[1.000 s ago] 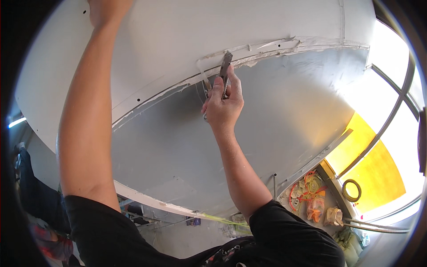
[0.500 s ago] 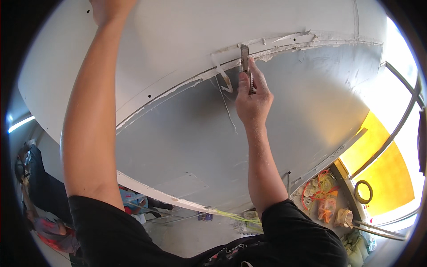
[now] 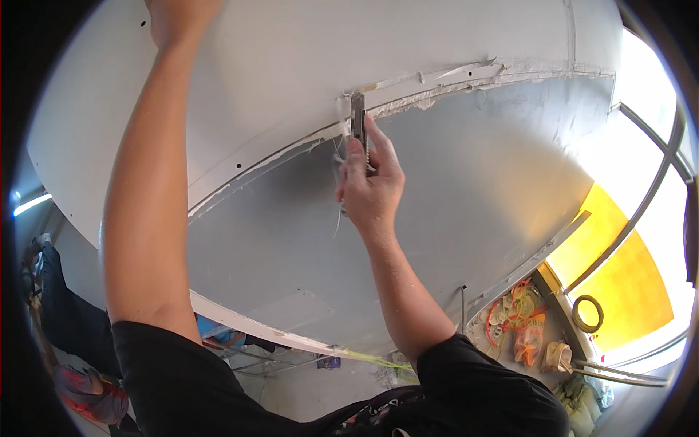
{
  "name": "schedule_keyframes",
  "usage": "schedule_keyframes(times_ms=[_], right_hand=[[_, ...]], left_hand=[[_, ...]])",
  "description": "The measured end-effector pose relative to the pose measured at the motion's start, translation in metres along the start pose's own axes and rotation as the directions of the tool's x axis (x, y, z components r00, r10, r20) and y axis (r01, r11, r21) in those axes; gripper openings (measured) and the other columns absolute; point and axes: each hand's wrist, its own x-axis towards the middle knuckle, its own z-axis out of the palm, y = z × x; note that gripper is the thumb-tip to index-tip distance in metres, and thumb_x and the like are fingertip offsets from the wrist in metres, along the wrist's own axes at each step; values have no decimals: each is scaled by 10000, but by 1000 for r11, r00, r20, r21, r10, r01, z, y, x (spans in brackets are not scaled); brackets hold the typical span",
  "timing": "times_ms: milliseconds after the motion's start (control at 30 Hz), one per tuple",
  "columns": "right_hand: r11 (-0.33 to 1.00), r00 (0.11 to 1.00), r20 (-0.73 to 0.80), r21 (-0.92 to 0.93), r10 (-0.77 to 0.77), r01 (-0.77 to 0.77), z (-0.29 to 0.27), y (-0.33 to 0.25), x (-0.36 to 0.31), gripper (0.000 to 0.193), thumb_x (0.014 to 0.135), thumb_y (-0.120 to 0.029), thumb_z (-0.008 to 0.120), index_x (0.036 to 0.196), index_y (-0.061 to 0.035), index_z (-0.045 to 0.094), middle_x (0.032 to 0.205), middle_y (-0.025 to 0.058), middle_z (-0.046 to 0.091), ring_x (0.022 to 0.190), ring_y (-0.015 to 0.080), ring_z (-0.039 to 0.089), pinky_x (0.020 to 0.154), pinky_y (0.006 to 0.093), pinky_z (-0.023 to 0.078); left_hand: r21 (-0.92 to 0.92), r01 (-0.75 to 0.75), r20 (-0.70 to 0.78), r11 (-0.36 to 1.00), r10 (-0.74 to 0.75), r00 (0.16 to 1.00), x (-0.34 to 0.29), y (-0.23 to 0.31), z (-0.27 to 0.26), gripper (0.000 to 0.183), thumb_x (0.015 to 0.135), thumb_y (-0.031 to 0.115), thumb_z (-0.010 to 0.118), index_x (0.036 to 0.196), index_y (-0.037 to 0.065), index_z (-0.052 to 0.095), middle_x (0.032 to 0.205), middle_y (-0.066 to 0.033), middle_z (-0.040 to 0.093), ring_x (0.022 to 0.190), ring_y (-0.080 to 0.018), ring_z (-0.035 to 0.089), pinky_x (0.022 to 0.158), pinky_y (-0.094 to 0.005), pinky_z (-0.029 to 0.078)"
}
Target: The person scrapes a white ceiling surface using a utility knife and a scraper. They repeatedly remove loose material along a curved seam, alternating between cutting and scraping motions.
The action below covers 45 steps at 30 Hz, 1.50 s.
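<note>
**Right-hand grip round a metal utility knife, at the seam strip**

Biggest first: pale curved upper panel, then dark grey panel below it. Yellow sheet by the bright windows, lower right. Seam strip, white and ragged, runs between the panels, climbing left to right. Left-hand grip: arm stretched far up, mostly cut off by the top edge; can't tell if it's spread or closed, or holding anything. Right-hand grip: closed firmly round the knife, thumb side left; clearly the nearer hand to the seam. Knife (probably a utility type): long axis near upright, far end pointing up out of the grip, crossing the seam; contact unclear. Pale loose peel just left of that end. Thin thread hangs below.
</note>
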Motion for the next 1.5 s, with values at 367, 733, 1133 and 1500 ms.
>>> schedule_keyframes(times_ms=[367, 733, 1133, 1500], right_hand=[[993, 994, -88, -101, -67, 58, -26, 2, 18, 420, 1056, -133, 569, 1463, -40, 519, 711, 11, 617, 493, 43, 528, 393, 230, 382], [984, 993, -91, -168, -70, 54, -18, 12, 21, 432, 1041, -117, 595, 1456, -20, 524, 1237, 145, 709, 884, 103, 675, 679, 250, 551], [1000, 999, -40, -14, 23, -24, 12, 14, -6, 430, 1024, -66, 605, 1437, 23, 526, 1183, 161, 735, 780, 72, 642, 698, 230, 527], [979, 977, 180, -148, -115, 142, 36, 22, -79, 373, 1020, -79, 609, 1391, -38, 589, 1159, 128, 748, 801, 130, 693, 705, 287, 561]], left_hand=[[-29, 66, 11, 997, -65, 998, -6, 15, -7, 392, 1002, 359, 674, 1291, 95, 663, 1199, -90, 567, 1117, -268, 516, 987, -427, 475], [-10, 65, -6, 998, -65, 998, -4, 13, -1, 375, 1006, 340, 669, 1291, 97, 664, 1187, -93, 573, 1104, -263, 519, 981, -432, 468], [26, 21, -37, 999, -20, 999, -9, 23, -6, 396, 1012, 358, 655, 1287, 73, 664, 1169, -100, 581, 1079, -265, 530, 968, -424, 463], [51, -25, -75, 998, 28, 997, -3, 3, 4, 381, 975, 350, 704, 1245, 80, 687, 1123, -95, 600, 1054, -257, 547, 958, -421, 455]])
